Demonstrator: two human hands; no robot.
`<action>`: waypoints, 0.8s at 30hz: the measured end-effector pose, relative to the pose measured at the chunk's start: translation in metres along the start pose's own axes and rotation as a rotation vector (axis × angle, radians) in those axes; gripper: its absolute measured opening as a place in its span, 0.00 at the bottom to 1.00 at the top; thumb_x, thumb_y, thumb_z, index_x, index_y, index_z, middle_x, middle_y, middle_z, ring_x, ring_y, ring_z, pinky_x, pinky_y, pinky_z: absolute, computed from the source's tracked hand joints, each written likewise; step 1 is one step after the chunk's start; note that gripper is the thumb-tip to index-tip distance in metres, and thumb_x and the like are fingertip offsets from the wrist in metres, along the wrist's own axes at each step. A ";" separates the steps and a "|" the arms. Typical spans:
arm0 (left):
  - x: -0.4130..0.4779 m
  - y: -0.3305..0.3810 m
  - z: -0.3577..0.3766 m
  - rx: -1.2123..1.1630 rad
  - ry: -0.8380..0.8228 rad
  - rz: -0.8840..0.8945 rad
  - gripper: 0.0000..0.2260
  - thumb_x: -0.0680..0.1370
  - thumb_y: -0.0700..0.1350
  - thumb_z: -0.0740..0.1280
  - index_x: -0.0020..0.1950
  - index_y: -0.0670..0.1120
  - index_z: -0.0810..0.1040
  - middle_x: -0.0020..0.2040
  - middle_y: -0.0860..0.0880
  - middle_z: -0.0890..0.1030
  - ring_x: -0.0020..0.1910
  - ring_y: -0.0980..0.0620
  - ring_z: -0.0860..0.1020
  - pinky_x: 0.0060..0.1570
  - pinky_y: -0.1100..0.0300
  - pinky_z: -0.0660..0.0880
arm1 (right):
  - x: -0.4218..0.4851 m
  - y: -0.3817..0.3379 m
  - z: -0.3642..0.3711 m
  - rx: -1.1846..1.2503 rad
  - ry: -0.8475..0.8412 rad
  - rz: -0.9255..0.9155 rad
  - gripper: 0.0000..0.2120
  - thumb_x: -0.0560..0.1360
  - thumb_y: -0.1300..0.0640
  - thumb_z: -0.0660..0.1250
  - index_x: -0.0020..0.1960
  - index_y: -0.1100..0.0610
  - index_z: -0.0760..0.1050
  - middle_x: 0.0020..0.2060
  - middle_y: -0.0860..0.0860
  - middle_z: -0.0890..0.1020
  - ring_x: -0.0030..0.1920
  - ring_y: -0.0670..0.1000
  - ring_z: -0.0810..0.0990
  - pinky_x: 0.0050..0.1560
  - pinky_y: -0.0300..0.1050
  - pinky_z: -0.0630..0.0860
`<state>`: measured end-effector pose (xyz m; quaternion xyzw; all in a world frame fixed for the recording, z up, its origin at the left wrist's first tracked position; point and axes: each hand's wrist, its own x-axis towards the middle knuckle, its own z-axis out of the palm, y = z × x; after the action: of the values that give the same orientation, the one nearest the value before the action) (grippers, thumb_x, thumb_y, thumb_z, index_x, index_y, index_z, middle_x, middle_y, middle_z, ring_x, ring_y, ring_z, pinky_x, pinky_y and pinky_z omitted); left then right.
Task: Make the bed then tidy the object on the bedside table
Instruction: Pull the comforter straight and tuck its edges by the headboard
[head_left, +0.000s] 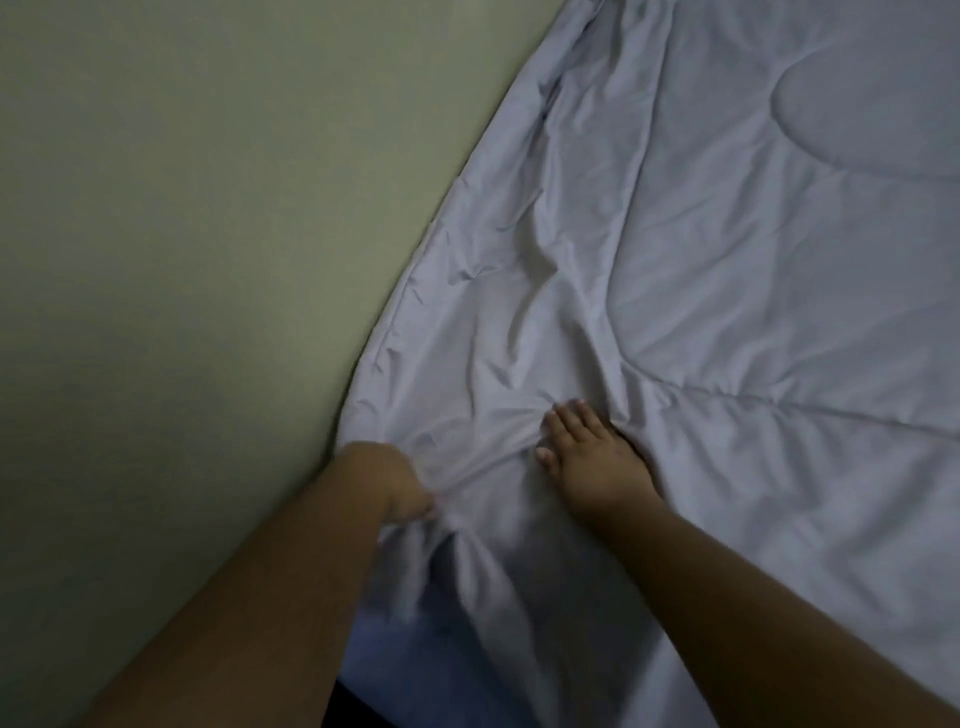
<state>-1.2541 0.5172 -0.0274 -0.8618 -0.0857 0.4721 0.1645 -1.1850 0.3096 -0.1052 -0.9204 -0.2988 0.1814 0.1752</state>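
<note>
Pulling the quilt corner straight by the wall

Left hand (402, 486) bunches the corner of the pale quilt (727, 260) in a closed grip, right up against the wall (182, 234); right hand (592, 457) lies flat, fingers straight, pressing the cloth just beside it. Best bet imo: keep the flat hand as anchor, tug corner toward the bed's edge w/ steady tension so creases run out, not bunch. Bedside table not in view.

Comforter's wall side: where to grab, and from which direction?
Probably the hemmed edge of the comforter along the wall, coming from the near end. It's a raised, stitched border, and creases fan out from where the left hand grips bunched fabric; the right hand lies flat, pressing it.
</note>
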 end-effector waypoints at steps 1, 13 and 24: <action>-0.005 -0.004 0.009 0.084 -0.070 -0.070 0.24 0.80 0.56 0.56 0.71 0.45 0.69 0.73 0.43 0.69 0.71 0.45 0.69 0.71 0.52 0.63 | -0.001 0.001 0.001 -0.003 -0.009 -0.015 0.27 0.82 0.46 0.47 0.77 0.56 0.50 0.77 0.51 0.52 0.77 0.50 0.45 0.75 0.44 0.41; 0.052 0.012 0.047 -0.508 0.331 -0.005 0.37 0.77 0.67 0.51 0.79 0.48 0.45 0.80 0.49 0.46 0.78 0.46 0.51 0.76 0.51 0.51 | 0.007 0.002 0.028 -0.077 0.158 -0.035 0.35 0.74 0.41 0.39 0.74 0.58 0.59 0.74 0.54 0.62 0.75 0.54 0.57 0.73 0.42 0.40; 0.082 0.029 0.058 -0.596 0.518 -0.015 0.33 0.79 0.63 0.46 0.78 0.50 0.36 0.79 0.52 0.37 0.78 0.53 0.38 0.77 0.54 0.39 | 0.013 -0.003 0.048 -0.161 0.315 0.006 0.26 0.76 0.48 0.53 0.67 0.63 0.71 0.66 0.59 0.75 0.68 0.58 0.72 0.71 0.48 0.53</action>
<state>-1.2591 0.5268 -0.1311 -0.9617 -0.1809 0.1925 -0.0734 -1.1978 0.3303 -0.1488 -0.9494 -0.2783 0.0110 0.1451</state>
